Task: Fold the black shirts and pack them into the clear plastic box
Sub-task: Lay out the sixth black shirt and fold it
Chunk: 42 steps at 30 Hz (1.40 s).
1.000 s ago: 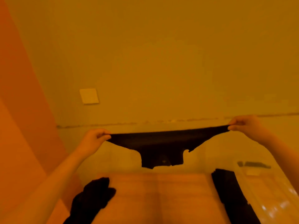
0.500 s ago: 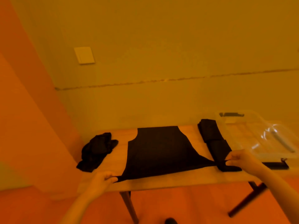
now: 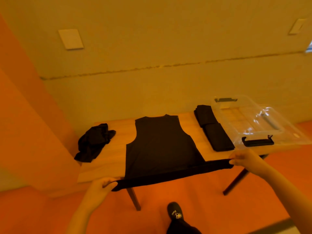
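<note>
Folding is partway: left hand [image 3: 99,184] and right hand [image 3: 243,159] pinch the hem of a sleeveless shirt [image 3: 160,142] spread on the bench [image 3: 116,149]; folded shirts [image 3: 212,127] wait beside the empty clear box [image 3: 249,115]; a crumpled shirt [image 3: 94,142] remains.

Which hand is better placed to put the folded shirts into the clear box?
The right hand, probably. It pinches the spread shirt hem near the folded shirts and the clear box beside them. The left hand holds the hem's opposite end, farther away.

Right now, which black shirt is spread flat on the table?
The middle shirt, its hem held by the left hand and right hand. The left shirt is crumpled; the right shirts are folded.
</note>
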Tool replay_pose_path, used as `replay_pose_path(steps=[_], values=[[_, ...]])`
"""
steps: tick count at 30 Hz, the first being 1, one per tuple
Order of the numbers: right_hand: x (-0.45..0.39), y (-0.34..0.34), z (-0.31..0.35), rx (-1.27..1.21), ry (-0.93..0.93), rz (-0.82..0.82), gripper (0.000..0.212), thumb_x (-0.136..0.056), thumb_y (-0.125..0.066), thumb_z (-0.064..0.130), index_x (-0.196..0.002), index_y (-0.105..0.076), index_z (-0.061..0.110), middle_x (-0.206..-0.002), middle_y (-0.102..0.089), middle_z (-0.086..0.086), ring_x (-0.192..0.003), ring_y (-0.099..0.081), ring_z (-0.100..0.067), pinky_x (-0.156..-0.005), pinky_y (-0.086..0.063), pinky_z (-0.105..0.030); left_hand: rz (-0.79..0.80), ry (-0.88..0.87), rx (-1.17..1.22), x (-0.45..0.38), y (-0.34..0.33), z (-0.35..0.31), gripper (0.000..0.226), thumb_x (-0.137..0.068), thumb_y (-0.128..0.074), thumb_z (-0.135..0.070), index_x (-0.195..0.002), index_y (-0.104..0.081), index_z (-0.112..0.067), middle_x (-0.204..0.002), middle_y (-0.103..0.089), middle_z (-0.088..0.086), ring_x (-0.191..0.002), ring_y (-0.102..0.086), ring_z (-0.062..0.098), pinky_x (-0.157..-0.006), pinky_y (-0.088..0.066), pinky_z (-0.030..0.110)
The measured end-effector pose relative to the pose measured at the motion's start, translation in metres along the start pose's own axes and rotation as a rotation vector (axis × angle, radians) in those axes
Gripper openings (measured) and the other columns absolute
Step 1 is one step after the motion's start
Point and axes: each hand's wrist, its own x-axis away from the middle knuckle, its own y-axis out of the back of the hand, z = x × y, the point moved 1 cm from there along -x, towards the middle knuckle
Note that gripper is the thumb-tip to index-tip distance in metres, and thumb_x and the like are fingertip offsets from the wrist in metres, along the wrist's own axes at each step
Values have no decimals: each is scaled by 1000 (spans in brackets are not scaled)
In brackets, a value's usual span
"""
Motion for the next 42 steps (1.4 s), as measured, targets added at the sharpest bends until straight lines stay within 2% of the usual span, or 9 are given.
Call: replay_pose_path(steps=[7, 13, 17, 20, 24, 28, 34, 38, 42], values=[[-22, 5, 14, -127, -10, 11, 14, -85, -62, 4, -74, -67, 10, -68, -64, -5, -69, -61, -19, -62, -41, -22, -7, -32, 13, -18, 18, -12, 19, -91, -57, -18, -77, -69, -21, -80, -70, 7, -77, -65, 26, -76, -52, 39], [-89, 16, 35, -231, 1, -16, 15, -86, -57, -2, -77, -65, 7, -81, -64, -13, -80, -61, -24, -70, -48, -26, -45, -76, 28, -81, 39, -47, 17, -89, -59, -12, -76, -70, -15, -78, -69, 9, -73, -65, 21, -68, -47, 26], [-163, 22, 50, -268, 6, -9, 17, -88, -56, 0, -80, -65, 12, -86, -64, -13, -85, -60, -26, -75, -48, -29, -32, -69, 1, -150, 57, -66, 15, -89, -59, -15, -81, -71, -11, -82, -68, 19, -80, -64, 36, -75, -49, 39], [-232, 25, 56, -275, -7, 15, 17, -88, -56, 2, -81, -65, 15, -86, -65, -8, -88, -62, -24, -80, -50, -32, -35, -40, -18, -207, 66, -83, 14, -90, -58, -15, -85, -71, -12, -85, -70, 15, -82, -66, 29, -80, -50, 38], [-324, 16, 63, -219, -44, 64, 16, -87, -58, 7, -81, -65, 20, -89, -65, -5, -88, -62, -21, -82, -50, -34, 18, -8, -83, -292, 71, -104, 20, -93, -53, -15, -79, -67, -13, -69, -63, 4, -58, -58, 7, -59, -42, 15], [-409, -8, 60, -200, -77, 48, 13, -87, -60, 9, -82, -66, 20, -91, -66, -4, -91, -60, -21, -86, -46, -37, 10, 82, -44, -380, 58, -105, 21, -95, -50, -16, -77, -62, -17, -68, -57, 0, -61, -51, 11, -59, -37, 22], [-474, -72, 53, -88, -207, -119, 38, -93, -52, 14, -130, -48, 9, -121, -56, -13, -108, -55, -29, -80, -42, -32, -383, 228, -221, -437, -15, -63, 43, -96, -47, -27, -135, -43, -9, -122, -56, 15, -105, -55, 27, -90, -45, 37], [-426, -128, 60, 181, -43, -16, 48, -92, -52, 23, -138, -39, 20, -139, -42, -1, -124, -47, -20, -100, -40, -32, -264, -67, -435, -386, -96, -58, 46, -90, -40, -35, -130, -51, -13, -137, -49, 10, -127, -44, 28, -103, -33, 39], [-384, -176, 54, 387, 166, 187, 62, -96, -41, 36, -146, -7, 24, -154, 2, 5, -143, 2, -14, -113, -6, -28, -67, -89, -682, -352, -135, -30, 55, -84, -38, -44, -134, -39, -21, -142, -42, 6, -133, -33, 24, -111, -27, 41]])
